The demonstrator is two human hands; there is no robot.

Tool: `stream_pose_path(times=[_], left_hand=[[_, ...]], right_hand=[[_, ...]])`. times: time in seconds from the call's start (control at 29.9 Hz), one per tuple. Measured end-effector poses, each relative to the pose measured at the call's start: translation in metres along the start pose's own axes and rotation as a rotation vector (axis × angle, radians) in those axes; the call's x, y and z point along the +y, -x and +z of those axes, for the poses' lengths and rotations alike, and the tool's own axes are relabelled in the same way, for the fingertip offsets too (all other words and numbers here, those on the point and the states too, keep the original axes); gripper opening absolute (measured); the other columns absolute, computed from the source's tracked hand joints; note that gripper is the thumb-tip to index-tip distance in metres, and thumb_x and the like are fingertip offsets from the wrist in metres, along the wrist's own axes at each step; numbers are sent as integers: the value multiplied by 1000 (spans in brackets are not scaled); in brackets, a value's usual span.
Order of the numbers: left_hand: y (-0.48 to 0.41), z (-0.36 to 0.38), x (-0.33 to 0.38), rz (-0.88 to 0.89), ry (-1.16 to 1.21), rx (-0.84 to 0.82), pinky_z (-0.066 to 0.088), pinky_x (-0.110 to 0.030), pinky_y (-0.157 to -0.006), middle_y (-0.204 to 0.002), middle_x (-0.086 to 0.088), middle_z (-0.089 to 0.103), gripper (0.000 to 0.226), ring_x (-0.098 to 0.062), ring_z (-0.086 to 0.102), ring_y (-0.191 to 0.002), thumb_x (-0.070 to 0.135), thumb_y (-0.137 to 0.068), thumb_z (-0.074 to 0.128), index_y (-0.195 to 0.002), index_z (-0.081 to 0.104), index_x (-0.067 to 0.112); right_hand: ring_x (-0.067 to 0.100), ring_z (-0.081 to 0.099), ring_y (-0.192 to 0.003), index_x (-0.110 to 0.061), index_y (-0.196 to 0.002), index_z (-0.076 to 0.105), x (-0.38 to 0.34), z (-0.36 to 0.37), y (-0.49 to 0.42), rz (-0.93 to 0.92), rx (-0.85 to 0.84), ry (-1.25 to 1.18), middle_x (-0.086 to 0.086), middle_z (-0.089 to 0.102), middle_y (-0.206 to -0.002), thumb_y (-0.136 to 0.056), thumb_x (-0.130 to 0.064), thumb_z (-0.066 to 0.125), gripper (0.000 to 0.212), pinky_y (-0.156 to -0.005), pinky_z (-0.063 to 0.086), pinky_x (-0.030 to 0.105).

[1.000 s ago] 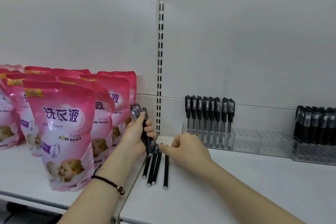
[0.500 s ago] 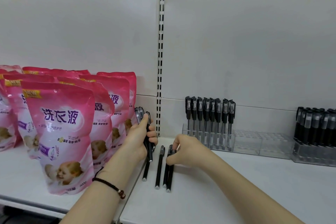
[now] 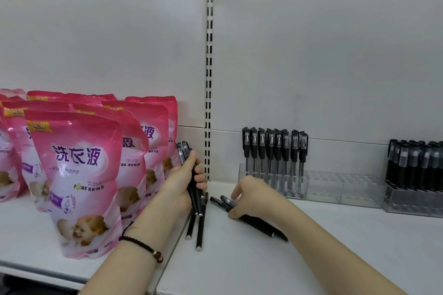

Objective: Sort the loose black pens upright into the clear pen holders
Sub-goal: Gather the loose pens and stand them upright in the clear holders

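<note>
My left hand (image 3: 185, 185) grips a bundle of black pens (image 3: 185, 154) held nearly upright beside the shelf's slotted post. Two loose pens (image 3: 200, 229) lie on the white shelf just below that hand. My right hand (image 3: 251, 197) pinches two more black pens (image 3: 261, 224), which lie slanted on the shelf with their caps pointing left. Behind it stands a clear pen holder (image 3: 335, 189) with several pens (image 3: 274, 148) upright in its left part. A second clear holder (image 3: 412, 201) at the far right is packed with upright pens.
Several pink detergent pouches (image 3: 79, 175) stand on the left shelf section, close to my left hand. The slotted white post (image 3: 209, 79) divides the white back panels. The white shelf (image 3: 347, 246) stretches right in front of the holders.
My right hand has turned two of the lying pens from straight to slanted and drawn them to the right. My left hand still holds its bundle in the same spot.
</note>
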State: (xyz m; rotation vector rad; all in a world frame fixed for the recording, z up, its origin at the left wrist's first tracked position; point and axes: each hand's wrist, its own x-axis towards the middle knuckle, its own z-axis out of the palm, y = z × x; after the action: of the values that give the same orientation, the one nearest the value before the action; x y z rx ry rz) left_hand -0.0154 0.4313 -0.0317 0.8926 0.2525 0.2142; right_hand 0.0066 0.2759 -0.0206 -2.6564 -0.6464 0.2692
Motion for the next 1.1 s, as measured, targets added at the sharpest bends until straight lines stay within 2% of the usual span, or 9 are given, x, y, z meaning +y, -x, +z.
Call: stream_pose_path(times=[0.1,0.2,0.37,0.47,0.67,0.77,0.87,0.97,1.1], left_hand=[[0,0,2,25,3,36,42,-15,-36,-54,0,52,30,-10,52,-39,32,-96,56,-75,54,11],[-1,-1,1,39,28,20,56,-23,-51,-62,-5,67,30,-16,69,-57,30,-96,55,-77,57,7],[1,-1,3,9,83,-33,54,-45,-80,-96,-19,71,30,-27,66,-99,24,-99,51,-77,55,5],[2,0,1,1,153,-46,54,-44,-83,-102,-21,69,29,-27,66,-99,24,-99,50,-78,55,5],[-1,0,-3,-8,169,4,53,-40,-79,-99,-18,68,28,-28,66,-94,24,-99,51,-81,56,4],[3,5,-10,-75,14,-87,54,-43,-79,-106,-22,69,26,-33,67,-101,21,-100,49,-83,57,4],[5,10,-17,-41,-106,-134,60,-38,-73,-94,-19,73,21,-26,73,-82,17,-99,51,-95,62,-1],[6,10,-18,-26,-185,-131,61,-32,-69,-98,-20,73,31,-25,72,-79,20,-96,57,-113,63,-5],[10,10,-17,-40,-231,-149,59,-29,-61,-94,-18,74,31,-23,73,-78,21,-95,58,-115,64,-3]], right_hand=[[19,58,-93,-5,-113,68,3,-4,3,1,-14,-21,7,66,-110,-82,-21,74,35,-74,46,24],[15,53,-78,-13,-79,67,6,-5,1,8,43,-82,-2,58,-76,-82,-18,74,9,-57,41,18],[11,54,-65,-6,-90,72,7,-13,0,-28,184,-632,1,61,-74,-85,-15,72,11,-58,40,20],[14,52,-62,2,-94,72,7,-15,0,-31,212,-801,8,59,-74,-86,-13,71,17,-53,42,16],[4,48,-43,-2,-94,71,7,-15,1,-9,273,-893,2,57,-65,-88,-11,68,11,-39,36,12],[4,51,-51,-6,-96,71,4,-14,1,-35,274,-1006,0,59,-69,-89,-13,68,10,-48,41,16],[8,60,-69,-10,-92,70,2,-6,-2,-58,311,-889,0,68,-79,-86,-12,71,6,-56,42,16],[3,63,-64,-13,-86,71,-1,1,-3,-94,338,-819,1,71,-78,-83,-12,74,5,-56,42,14],[5,63,-69,-18,-83,73,-2,5,-4,-141,441,-744,-5,68,-71,-77,-14,79,9,-67,48,20]])
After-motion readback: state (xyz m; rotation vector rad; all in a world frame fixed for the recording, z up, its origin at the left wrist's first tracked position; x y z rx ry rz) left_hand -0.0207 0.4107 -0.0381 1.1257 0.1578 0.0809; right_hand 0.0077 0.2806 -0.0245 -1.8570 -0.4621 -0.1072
